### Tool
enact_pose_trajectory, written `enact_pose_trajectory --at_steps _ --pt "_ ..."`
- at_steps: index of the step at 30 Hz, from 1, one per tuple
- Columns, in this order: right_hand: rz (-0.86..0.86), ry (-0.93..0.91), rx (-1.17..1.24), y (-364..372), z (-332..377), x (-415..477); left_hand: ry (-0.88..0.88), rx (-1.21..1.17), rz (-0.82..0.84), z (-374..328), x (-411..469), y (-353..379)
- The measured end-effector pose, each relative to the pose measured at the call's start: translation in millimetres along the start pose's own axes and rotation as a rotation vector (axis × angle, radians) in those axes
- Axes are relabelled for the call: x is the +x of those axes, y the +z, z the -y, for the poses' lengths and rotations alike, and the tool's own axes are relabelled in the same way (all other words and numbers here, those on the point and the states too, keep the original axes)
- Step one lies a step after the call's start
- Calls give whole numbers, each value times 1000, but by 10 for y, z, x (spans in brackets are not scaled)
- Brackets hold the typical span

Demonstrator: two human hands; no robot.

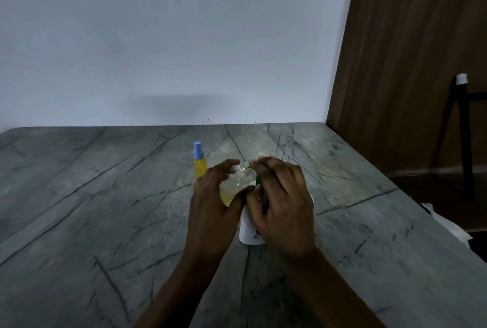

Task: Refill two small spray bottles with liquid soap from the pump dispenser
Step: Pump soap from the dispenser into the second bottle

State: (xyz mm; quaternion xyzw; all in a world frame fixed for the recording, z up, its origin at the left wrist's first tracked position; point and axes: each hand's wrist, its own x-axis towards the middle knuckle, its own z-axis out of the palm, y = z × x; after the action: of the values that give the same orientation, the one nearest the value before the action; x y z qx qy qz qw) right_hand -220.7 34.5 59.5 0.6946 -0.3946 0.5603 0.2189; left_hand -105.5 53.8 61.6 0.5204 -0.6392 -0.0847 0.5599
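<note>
With one capped spray bottle full at centre frame, second fill underway: left hand gripping the open bottle tilted, right hand closed around the dispenser; next, neck under spout, press gently.

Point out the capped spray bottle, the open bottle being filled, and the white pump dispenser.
capped spray bottle (pixel 200 167): head view, on its yellow body.
open bottle (pixel 243 169): head view, on its threaded neck.
white pump dispenser (pixel 247 232): head view, on its lower body.
</note>
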Motion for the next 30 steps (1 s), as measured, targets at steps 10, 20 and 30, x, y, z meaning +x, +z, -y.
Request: enact_pose_trajectory --at_steps 10,20,30 --pt "62 -18 1 -99 18 138 14 -36 -21 -77 74 -33" --pt "79 -26 -9 -101 25 132 6 -37 -27 -87 69 -48" --pt "19 10 23 -35 27 37 1 -35 -25 -20 25 -23"
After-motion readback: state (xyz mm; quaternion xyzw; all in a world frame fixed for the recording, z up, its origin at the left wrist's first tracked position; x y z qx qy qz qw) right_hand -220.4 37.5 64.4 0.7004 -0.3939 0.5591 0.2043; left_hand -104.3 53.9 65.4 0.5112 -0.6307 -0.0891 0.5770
